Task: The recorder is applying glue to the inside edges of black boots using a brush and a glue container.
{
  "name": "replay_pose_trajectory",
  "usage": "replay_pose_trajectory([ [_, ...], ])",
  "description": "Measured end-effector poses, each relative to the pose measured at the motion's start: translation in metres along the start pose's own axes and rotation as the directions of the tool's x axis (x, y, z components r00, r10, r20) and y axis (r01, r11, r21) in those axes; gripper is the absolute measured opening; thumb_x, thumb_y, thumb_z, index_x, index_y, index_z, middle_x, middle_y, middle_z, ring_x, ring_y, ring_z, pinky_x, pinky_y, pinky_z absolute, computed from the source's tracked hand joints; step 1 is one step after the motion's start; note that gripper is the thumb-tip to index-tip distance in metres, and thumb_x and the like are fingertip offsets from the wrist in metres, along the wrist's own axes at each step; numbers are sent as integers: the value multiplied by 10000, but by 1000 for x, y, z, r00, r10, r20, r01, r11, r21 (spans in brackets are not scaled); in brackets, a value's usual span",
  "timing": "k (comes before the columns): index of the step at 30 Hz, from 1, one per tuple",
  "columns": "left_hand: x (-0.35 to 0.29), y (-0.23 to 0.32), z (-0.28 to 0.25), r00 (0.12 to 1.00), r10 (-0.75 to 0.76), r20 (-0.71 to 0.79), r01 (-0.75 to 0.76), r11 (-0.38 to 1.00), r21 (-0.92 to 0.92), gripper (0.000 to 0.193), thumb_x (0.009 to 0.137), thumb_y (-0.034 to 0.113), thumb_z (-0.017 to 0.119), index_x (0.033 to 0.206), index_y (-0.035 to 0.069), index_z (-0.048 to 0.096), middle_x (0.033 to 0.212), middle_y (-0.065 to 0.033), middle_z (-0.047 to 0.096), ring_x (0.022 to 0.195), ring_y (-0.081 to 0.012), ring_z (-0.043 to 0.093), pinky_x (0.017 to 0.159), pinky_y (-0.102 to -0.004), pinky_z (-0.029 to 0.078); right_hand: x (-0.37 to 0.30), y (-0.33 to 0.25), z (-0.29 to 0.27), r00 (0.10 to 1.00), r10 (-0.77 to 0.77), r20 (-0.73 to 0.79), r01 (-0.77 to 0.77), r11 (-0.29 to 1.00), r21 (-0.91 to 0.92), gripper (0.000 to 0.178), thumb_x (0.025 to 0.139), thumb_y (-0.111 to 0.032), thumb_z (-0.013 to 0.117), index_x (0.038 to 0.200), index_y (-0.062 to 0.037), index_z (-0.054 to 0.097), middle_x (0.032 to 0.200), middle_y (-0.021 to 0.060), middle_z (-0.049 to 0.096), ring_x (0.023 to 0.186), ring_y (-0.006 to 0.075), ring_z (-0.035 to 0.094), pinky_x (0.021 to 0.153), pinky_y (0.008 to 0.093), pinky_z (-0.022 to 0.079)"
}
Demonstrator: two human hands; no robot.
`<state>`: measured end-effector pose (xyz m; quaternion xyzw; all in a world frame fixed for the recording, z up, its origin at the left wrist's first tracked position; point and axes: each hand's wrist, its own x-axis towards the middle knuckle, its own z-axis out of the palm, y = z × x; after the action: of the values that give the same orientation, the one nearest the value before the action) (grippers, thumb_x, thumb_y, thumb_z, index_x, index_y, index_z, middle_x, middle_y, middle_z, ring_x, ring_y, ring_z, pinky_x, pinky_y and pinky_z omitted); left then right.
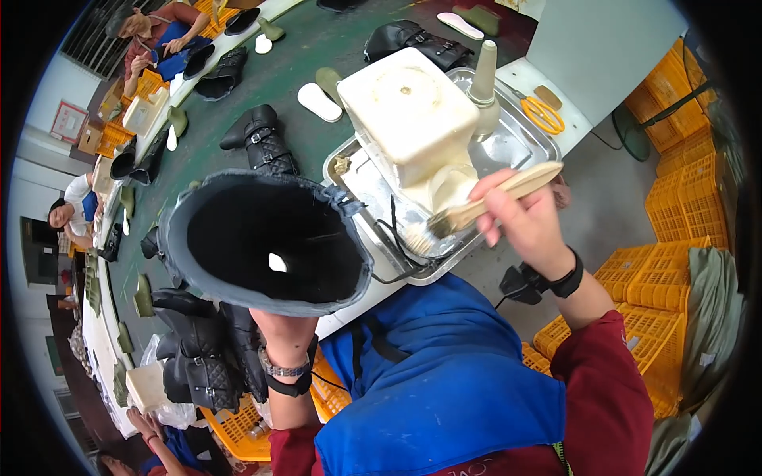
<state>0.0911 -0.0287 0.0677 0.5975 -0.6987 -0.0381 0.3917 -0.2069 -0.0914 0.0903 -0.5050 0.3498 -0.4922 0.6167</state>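
Observation:
My left hand (284, 327) holds up a black boot (178, 238) by its shaft; most of its fingers are hidden behind it. The wide opening faces me, and a small white patch shows deep inside. In my right hand (520, 218) is a wooden-handled brush (508, 190), pinched between thumb and fingers. Its dark bristles point down left over a metal tray (544, 147), beside a cream plastic container (405, 103) with a spout-like lower end. A pale bottle with a tapered nozzle (486, 75) stands behind the container on the tray.
Black buckled boots (202, 369) pile up at left on the green conveyor belt (305, 59). White insoles (319, 103) and green pieces (143, 297) lie along it. Orange scissors (542, 113) rest right of the tray. Yellow crates (686, 198) stack at right. Co-workers (159, 40) sit along the far side.

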Motion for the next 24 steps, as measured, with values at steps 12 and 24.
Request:
replay_pose_trajectory([
  [12, -3, -3, 14, 957, 291, -13, -280, 929, 241, 587, 647, 94, 727, 1176, -12, 495, 1151, -206, 523, 1063, -395, 502, 911, -448, 397, 3, 24, 33, 850, -413, 329, 522, 749, -408, 88, 817, -73, 623, 886, -18, 628, 734, 27, 630, 640, 71, 562, 557, 234, 440],
  [24, -6, -3, 14, 999, 39, -22, -39, 999, 1, 1014, 502, 135, 831, 1315, -85, 266, 1083, -200, 499, 933, -338, 512, 806, -390, 426, 27, 21, -35, 962, -253, -103, 98, 673, -733, 164, 819, -127, 606, 828, 35, 631, 643, 123, 624, 542, 169, 587, 512, 277, 442],
])
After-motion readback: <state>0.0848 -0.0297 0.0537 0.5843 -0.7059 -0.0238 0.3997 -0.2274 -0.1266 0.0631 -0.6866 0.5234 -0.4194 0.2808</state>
